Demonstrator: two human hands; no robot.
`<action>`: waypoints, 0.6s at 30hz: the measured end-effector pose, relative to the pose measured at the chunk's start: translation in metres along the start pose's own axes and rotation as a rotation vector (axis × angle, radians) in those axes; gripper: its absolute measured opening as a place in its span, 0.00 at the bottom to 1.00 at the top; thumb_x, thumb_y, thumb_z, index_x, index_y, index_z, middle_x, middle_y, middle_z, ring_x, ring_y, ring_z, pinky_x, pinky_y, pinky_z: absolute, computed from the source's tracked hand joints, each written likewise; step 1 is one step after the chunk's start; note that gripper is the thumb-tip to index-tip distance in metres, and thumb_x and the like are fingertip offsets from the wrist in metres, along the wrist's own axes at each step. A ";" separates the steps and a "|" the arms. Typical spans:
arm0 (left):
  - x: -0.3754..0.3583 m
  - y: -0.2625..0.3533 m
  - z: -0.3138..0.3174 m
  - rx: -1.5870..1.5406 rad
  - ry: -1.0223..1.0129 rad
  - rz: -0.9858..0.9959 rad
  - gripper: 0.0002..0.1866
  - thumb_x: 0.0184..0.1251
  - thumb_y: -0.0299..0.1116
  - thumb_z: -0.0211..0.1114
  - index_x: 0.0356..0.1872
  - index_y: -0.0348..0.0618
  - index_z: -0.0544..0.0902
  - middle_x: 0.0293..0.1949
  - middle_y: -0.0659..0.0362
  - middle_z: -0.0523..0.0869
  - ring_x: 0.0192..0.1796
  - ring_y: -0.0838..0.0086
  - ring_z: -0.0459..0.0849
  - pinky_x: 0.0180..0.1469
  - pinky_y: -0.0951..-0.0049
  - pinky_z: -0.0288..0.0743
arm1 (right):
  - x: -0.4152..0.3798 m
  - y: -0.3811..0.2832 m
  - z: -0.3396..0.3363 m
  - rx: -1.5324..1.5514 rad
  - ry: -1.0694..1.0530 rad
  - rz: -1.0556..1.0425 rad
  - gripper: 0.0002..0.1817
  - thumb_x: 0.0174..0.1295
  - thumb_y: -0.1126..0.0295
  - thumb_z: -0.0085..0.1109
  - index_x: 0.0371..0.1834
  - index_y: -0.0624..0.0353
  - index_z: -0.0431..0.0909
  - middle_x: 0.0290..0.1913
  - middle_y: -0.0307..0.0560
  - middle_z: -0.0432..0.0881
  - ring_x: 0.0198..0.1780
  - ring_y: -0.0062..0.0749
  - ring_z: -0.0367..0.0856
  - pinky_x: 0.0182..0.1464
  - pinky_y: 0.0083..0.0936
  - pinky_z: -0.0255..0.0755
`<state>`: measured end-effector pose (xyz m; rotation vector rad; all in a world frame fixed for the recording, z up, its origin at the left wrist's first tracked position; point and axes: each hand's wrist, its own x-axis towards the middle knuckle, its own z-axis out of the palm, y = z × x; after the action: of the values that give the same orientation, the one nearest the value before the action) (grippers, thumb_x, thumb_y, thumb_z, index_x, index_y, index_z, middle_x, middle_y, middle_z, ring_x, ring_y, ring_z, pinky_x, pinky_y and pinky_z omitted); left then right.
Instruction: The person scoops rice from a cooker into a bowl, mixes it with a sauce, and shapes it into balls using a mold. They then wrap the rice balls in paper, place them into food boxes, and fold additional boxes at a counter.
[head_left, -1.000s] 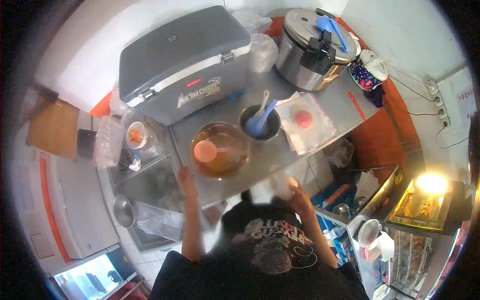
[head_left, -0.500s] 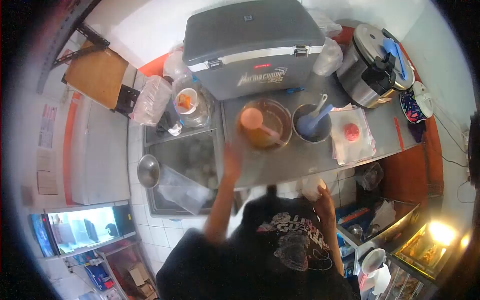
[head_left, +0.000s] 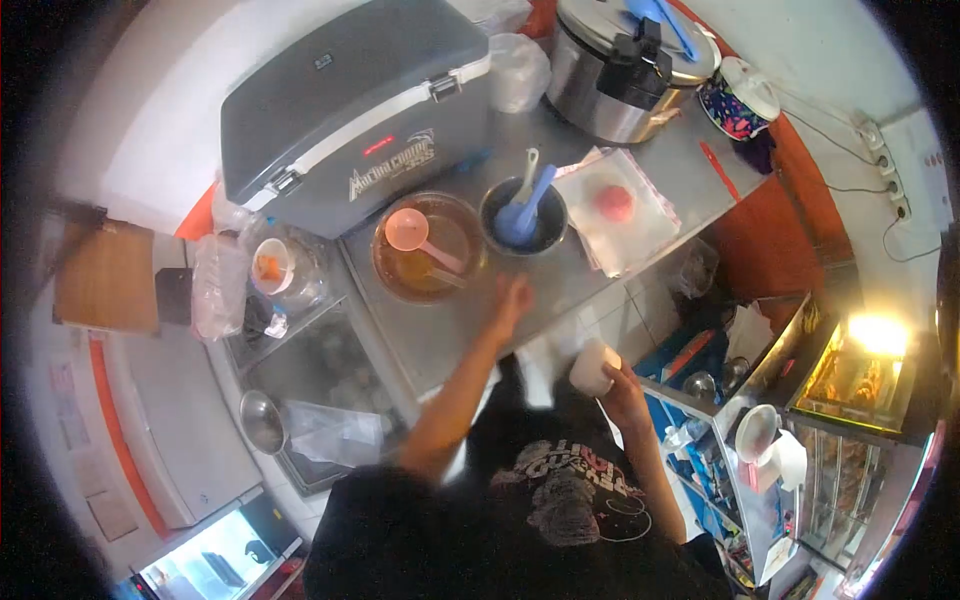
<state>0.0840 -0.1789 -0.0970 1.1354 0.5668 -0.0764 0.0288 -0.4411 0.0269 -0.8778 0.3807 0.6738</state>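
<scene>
My left hand [head_left: 512,298] is over the metal counter, below the dark pot, with its slightly blurred fingers apart and nothing visible in them. In my right hand [head_left: 622,390] is a white cup-like container [head_left: 594,368], held in front of the counter's edge. A pink ladle [head_left: 407,229] lies in a wide bowl of brownish liquid [head_left: 425,275]. Beside it, a blue ladle [head_left: 517,222] and a pale-handled utensil stand in the dark pot [head_left: 548,238]. White paper sheets [head_left: 640,232] carry a round pink-red item [head_left: 614,203].
A grey cooler [head_left: 350,110] and a large steel pot [head_left: 605,95] stand at the back. The sink [head_left: 315,375] is at the left, with a metal bowl [head_left: 263,422] on its edge. A lit display case [head_left: 860,375] is at the right.
The view has turned, shifting the counter items leftward. My left hand has moved from beside the liquid bowl to below the dark pot. My right hand still holds the white container.
</scene>
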 end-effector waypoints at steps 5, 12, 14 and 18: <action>0.063 -0.040 -0.027 0.053 0.081 0.251 0.27 0.69 0.36 0.61 0.63 0.36 0.64 0.53 0.50 0.74 0.54 0.63 0.78 0.57 0.66 0.79 | -0.045 0.007 -0.043 0.073 0.079 -0.099 0.28 0.65 0.68 0.56 0.67 0.62 0.63 0.62 0.52 0.72 0.62 0.44 0.72 0.64 0.44 0.68; 0.030 -0.043 -0.097 -0.343 0.335 0.483 0.19 0.72 0.40 0.55 0.56 0.38 0.67 0.54 0.51 0.71 0.52 0.60 0.78 0.56 0.66 0.79 | -0.075 0.017 -0.093 0.113 0.145 -0.080 0.30 0.67 0.59 0.55 0.68 0.62 0.62 0.63 0.52 0.72 0.64 0.42 0.71 0.68 0.40 0.62; 0.024 -0.045 -0.110 -0.475 0.345 0.436 0.21 0.72 0.41 0.56 0.58 0.39 0.67 0.55 0.51 0.71 0.53 0.60 0.78 0.55 0.66 0.80 | -0.069 0.018 -0.108 0.121 0.130 -0.023 0.30 0.67 0.58 0.55 0.68 0.61 0.62 0.63 0.52 0.72 0.64 0.43 0.71 0.68 0.40 0.62; -0.007 -0.056 -0.131 -0.408 0.684 0.375 0.21 0.68 0.35 0.61 0.56 0.35 0.68 0.56 0.50 0.71 0.53 0.63 0.74 0.61 0.59 0.71 | -0.049 0.009 -0.101 0.049 0.044 0.033 0.30 0.66 0.56 0.56 0.67 0.60 0.63 0.64 0.51 0.71 0.63 0.43 0.71 0.67 0.41 0.62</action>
<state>0.0082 -0.0901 -0.1795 0.8314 0.9102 0.7457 -0.0166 -0.5373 -0.0106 -0.8426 0.4504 0.6741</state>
